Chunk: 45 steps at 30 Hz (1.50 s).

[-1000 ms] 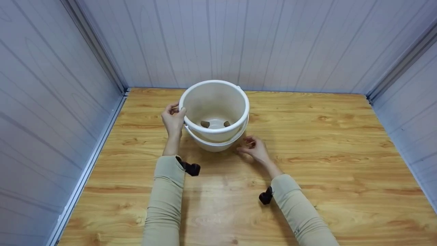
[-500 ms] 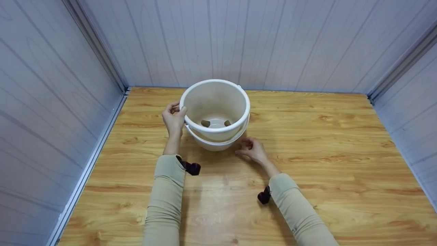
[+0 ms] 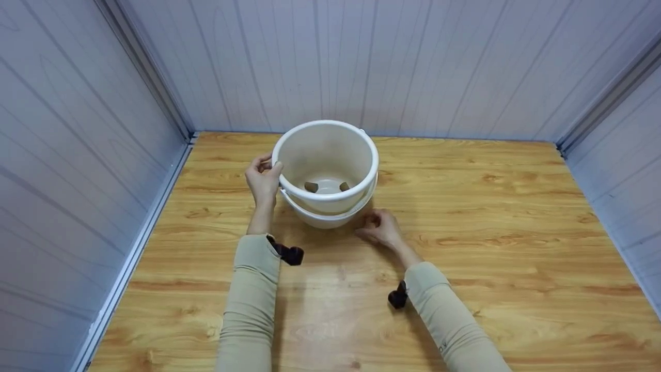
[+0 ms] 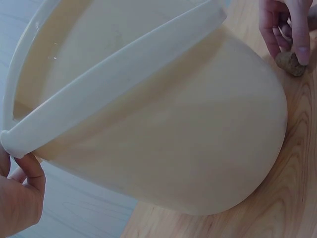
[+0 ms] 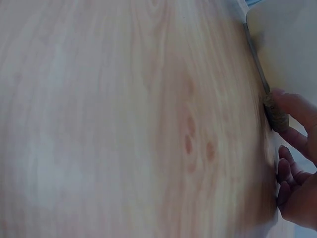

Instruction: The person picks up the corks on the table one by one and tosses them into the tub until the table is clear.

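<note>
A white bucket (image 3: 325,155) stands on the wood-grain surface, its handle (image 3: 330,217) hanging down on the near side. Two brown chunks (image 3: 311,187) lie inside at its bottom. My left hand (image 3: 262,181) grips the bucket's rim at the left, thumb over the edge and fingers beneath. At the bucket's near right base, my right hand (image 3: 382,229) pinches a small brown, rough-surfaced chunk (image 4: 291,63) between thumb and fingers, low at the surface. That chunk (image 5: 276,113) looks roughly cylindrical in the right wrist view, right beside the bucket's wall.
The wood-grain surface (image 3: 490,232) spreads around the bucket. A pale panel wall (image 3: 341,62) rises close behind it, with side walls (image 3: 67,155) at left and right. Black wrist cameras (image 3: 292,256) stick out from both sleeves.
My right hand has shifted slightly left toward the bucket's base, and its thumb and fingers have drawn together on the brown chunk. The left hand stays on the rim.
</note>
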### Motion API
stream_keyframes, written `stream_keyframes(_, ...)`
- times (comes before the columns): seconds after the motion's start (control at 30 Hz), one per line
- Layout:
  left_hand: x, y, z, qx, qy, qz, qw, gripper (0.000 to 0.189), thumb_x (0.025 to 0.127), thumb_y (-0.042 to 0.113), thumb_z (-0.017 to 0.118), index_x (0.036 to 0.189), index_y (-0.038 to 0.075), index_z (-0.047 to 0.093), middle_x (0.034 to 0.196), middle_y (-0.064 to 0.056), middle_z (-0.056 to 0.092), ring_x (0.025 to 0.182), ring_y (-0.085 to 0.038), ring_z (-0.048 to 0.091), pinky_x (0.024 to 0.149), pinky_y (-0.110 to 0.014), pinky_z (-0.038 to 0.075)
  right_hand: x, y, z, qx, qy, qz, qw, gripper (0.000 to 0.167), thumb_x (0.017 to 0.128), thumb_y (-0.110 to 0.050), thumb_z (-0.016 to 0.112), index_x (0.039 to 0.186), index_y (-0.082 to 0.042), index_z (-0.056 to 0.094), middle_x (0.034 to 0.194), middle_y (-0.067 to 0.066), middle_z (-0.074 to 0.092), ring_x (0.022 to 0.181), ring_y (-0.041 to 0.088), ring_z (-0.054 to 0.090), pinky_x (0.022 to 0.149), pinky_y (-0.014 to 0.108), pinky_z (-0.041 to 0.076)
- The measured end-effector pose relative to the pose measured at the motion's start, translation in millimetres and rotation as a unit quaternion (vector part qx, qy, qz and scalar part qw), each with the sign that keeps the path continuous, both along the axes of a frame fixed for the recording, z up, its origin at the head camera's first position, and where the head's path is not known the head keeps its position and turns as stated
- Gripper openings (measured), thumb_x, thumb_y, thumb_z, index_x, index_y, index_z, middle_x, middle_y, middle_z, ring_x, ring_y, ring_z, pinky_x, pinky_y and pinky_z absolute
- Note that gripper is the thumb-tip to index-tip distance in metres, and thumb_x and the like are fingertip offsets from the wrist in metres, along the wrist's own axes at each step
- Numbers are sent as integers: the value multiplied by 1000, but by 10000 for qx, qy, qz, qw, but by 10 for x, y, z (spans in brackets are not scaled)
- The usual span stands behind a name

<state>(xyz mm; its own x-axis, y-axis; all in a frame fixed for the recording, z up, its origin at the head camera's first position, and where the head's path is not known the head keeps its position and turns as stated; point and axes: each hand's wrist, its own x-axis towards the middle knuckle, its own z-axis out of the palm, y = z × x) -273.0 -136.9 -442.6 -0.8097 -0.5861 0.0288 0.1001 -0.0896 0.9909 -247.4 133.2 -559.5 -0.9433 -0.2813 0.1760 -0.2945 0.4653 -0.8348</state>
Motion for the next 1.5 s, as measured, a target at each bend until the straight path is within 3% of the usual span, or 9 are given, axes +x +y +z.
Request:
stream_keyframes(0.2,2,-6,1,-14,-74,-55,10000,25,75,-10,59,99,-10,66,69,-2,52,56,-7,50,43,-14,44,5,-6,-10,286,-65,-206,9994,30,68,-9,84,93,2,71,73,7,57,75,22,50,66,32,40)
stream_keyframes(0.57,6,-8,2,30,-126,-64,9999,26,76,-10,60,101,-8,66,69,-2,51,52,-5,48,38,-13,40,8,8,-31,255,53,-158,9995,25,70,-11,83,81,3,65,71,7,55,73,22,49,65,32,40)
stream_keyframes(0.77,11,-7,2,-31,-58,-9,10000,26,76,-11,61,101,-9,67,69,-2,52,55,-6,49,41,-14,41,6,37,-2,205,-126,-114,9996,27,72,-9,83,91,5,69,74,8,58,74,20,53,66,30,44)
stream_keyframes(0.93,9,-9,-3,-73,-48,-20,10000,26,76,-11,62,101,-9,67,69,-2,53,59,-7,51,44,-14,44,-5,72,23,228,-216,-57,9995,26,74,-8,82,91,6,68,71,7,59,69,17,53,63,28,45)
stream_keyframes(1.23,-3,-12,-16,-17,127,6,9999,25,74,-11,61,98,-11,66,67,-1,54,60,-6,50,47,-14,43,32,140,118,40,-411,-369,9985,32,74,-8,82,98,6,67,86,12,58,83,29,56,72,32,46)
stream_keyframes(1.5,-10,-19,-15,9,142,-8,9999,26,74,-12,60,100,-13,65,68,-1,53,61,-7,50,50,-15,43,41,209,190,237,-655,-542,9961,35,75,-13,82,102,4,68,92,11,57,86,26,54,75,34,45)
